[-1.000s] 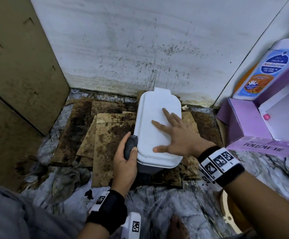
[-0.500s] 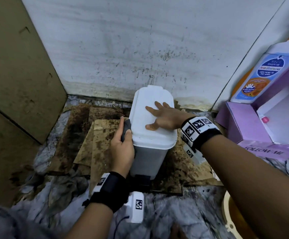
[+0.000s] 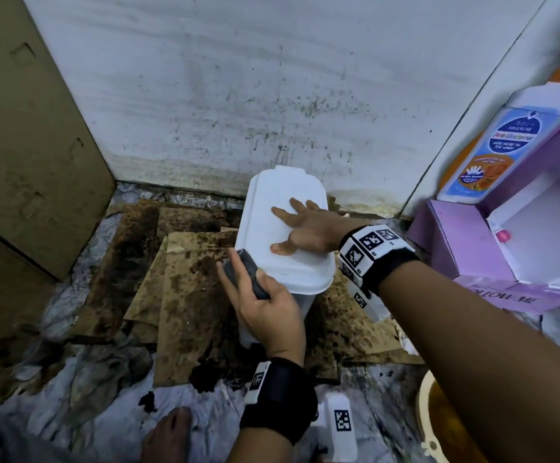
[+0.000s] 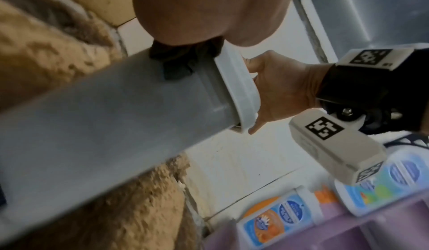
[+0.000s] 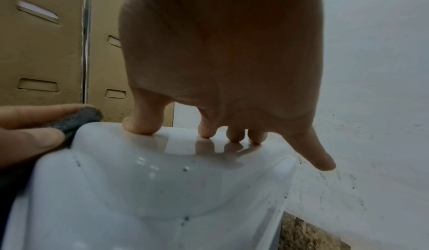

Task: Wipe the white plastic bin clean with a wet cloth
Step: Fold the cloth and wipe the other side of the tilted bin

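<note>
The white plastic bin (image 3: pixel 271 198) stands on stained cardboard near the wall, lid closed. My right hand (image 3: pixel 308 228) lies on the lid with straight, spread fingers; its fingertips (image 5: pixel 139 127) press the glossy lid (image 5: pixel 162 180). My left hand (image 3: pixel 265 312) pinches a dark grey cloth (image 3: pixel 245 272) between thumb and fingers. It holds the cloth against the bin's left side at the lid rim. The left wrist view has the cloth (image 4: pixel 176 65) on the grey bin wall (image 4: pixel 104 116) just under the rim (image 4: pixel 236 89). Small dark specks dot the lid.
Stained cardboard sheets (image 3: pixel 185 295) cover the floor around the bin. A tall brown carton (image 3: pixel 21 162) stands at the left and a speckled white wall (image 3: pixel 238 95) behind. A purple box (image 3: pixel 465 248) with bottles (image 3: pixel 492 145) sits at the right, a yellow basin (image 3: pixel 438 422) at bottom right.
The left hand with the cloth has slid from the middle of the bin's left side to the near left corner of the lid rim. The right hand has stayed flat on the lid.
</note>
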